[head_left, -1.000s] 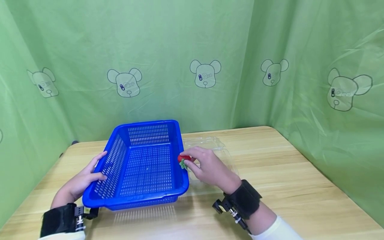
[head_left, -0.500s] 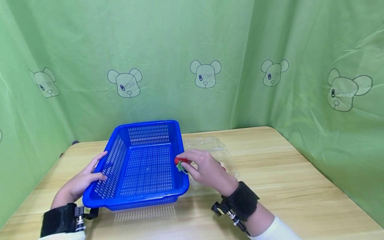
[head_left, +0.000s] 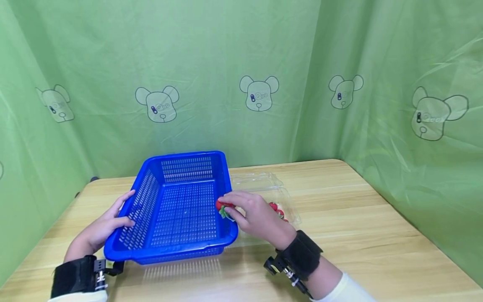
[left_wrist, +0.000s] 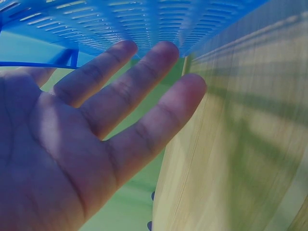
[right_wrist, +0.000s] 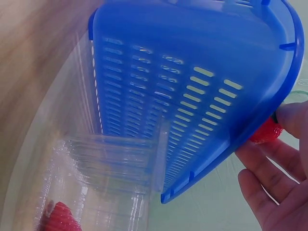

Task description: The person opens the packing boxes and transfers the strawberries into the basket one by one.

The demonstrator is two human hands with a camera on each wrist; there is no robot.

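Note:
A blue plastic basket (head_left: 185, 214) with slotted walls stands in the middle left of the head view, nothing lying inside it. My left hand (head_left: 99, 228) grips its left rim, thumb over the inner side. Seen from the left wrist, several fingers (left_wrist: 144, 127) stretch out straight along the outside of the basket. With thumb and fingertips, my right hand (head_left: 254, 214) pinches a red strawberry (head_left: 222, 205) with green leaves at the right rim. From the right wrist, that strawberry (right_wrist: 266, 132) shows just beyond the rim, between thumb and fingers.
Right of the basket lies an open clear plastic box (head_left: 288, 201), its lid (head_left: 256, 180) folded back. Several strawberries (head_left: 280, 213) sit in it, partly hidden by the right hand. A wooden table (head_left: 358, 218) lies beneath, and a green curtain (head_left: 211, 63) closes off the back.
My right hand has moved slightly left and down, bringing the strawberry over the basket's right rim. More strawberries show in the clear box. My left hand and the basket have not moved.

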